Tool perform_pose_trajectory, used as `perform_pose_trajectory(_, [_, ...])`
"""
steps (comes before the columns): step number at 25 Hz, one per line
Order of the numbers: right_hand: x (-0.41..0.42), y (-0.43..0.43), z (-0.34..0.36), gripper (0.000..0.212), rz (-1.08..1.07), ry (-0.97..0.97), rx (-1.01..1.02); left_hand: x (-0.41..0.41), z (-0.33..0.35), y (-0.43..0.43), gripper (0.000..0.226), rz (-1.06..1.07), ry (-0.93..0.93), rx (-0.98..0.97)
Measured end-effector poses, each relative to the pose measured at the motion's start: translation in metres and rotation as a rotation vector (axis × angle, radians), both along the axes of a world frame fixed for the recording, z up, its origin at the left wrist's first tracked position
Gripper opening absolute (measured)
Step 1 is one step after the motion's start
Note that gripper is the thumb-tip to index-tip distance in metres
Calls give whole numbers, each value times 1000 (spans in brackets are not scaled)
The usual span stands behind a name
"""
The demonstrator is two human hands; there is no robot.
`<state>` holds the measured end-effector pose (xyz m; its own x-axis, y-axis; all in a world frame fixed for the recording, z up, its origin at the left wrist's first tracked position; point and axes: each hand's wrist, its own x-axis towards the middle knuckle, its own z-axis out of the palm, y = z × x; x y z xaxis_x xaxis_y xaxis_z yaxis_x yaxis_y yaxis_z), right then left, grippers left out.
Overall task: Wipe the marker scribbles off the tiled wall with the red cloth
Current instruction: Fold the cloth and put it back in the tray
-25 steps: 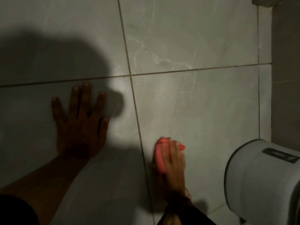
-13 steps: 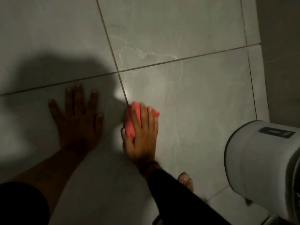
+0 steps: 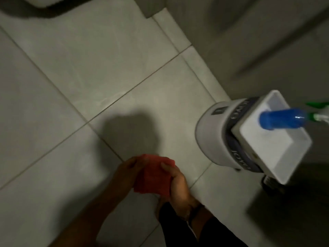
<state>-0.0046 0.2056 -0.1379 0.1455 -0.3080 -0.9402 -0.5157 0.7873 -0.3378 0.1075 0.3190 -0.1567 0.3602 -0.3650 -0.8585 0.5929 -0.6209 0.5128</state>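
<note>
The red cloth [image 3: 153,175] is bunched between both my hands, low in the middle of the view and off the tiles. My left hand [image 3: 124,172] grips its left edge and my right hand [image 3: 177,182] closes over its right side. The pale grey tiled wall [image 3: 99,72] with thin grout lines fills the left and upper view. No marker scribbles show on it in this dim, blurred frame.
A white cylindrical holder [image 3: 213,132] with a square white tray [image 3: 267,145] stands at the right, with a blue handle [image 3: 283,118] sticking out of it. A darker corner surface [image 3: 267,41] rises at the upper right. A dark-edged white object [image 3: 42,2] sits at the top left.
My left hand has left the wall and joined my right hand on the cloth. The cloth came off the tiles. The view swung right and tilted, bringing the white holder fully in.
</note>
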Motion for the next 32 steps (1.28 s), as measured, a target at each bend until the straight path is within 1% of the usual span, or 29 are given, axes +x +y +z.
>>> perform_pose_trajectory(1, [-4, -18, 24, 60, -131, -65, 63, -6, 20, -9, 20, 23, 57, -83])
perform_pose_trajectory(2, [-13, -39, 42, 56, -208, -113, 82, -9, 44, -28, 35, -32, 34, -110])
perform_pose_trajectory(3, [-25, -65, 62, 53, -259, -150, 58, -13, 65, -55, 48, -84, 56, -182])
perform_pose_trajectory(4, [-37, -93, 80, 53, -283, -158, 5, -16, 79, -86, 55, -153, -18, -191])
perform_pose_trajectory(5, [-52, -120, 93, 53, -334, -159, -47, -19, 89, -121, 57, -174, -32, -200])
perform_pose_trajectory(8, [-88, -198, 106, 58, -474, -135, -143, -43, 124, -224, 60, -353, -121, -206])
perform_pose_trajectory(10, [-101, -244, 95, 53, -555, -56, -267, -59, 128, -281, 62, -450, -216, -201])
perform_pose_trajectory(11, [-111, -268, 85, 45, -567, -2, -343, -67, 123, -309, 61, -496, -271, -195])
perform_pose_trajectory(13, [-128, -307, 60, 33, -433, 112, -447, -86, 106, -353, 58, -606, -350, -153])
perform_pose_trajectory(15, [-142, -333, 34, 38, -272, 199, -437, -102, 82, -387, 53, -769, -416, -66])
perform_pose_trajectory(16, [-150, -341, 20, 42, -241, 215, -401, -108, 69, -399, 51, -833, -440, -5])
perform_pose_trajectory(19, [-158, -351, -14, 40, -209, 254, -345, -116, 36, -414, 45, -929, -551, 95])
perform_pose_trajectory(21, [-159, -349, -29, 43, -149, 323, -374, -121, 26, -416, 41, -1006, -662, 123])
perform_pose_trajectory(23, [-159, -346, -37, 38, -71, 424, -454, -125, 26, -416, 41, -1110, -758, 152])
perform_pose_trajectory(24, [-158, -344, -39, 35, -62, 462, -494, -127, 27, -416, 43, -1145, -776, 159])
perform_pose_trajectory(26, [-156, -341, -36, 41, -50, 526, -576, -129, 32, -420, 49, -1183, -775, 172])
perform_pose_trajectory(28, [-152, -335, -29, 46, -18, 568, -628, -128, 44, -423, 48, -1191, -776, 182])
perform_pose_trajectory(29, [-150, -331, -21, 46, -10, 572, -650, -128, 54, -421, 46, -1185, -787, 167])
perform_pose_trajectory(32, [-134, -318, 27, 35, -99, 559, -693, -116, 97, -396, 43, -1138, -808, 43])
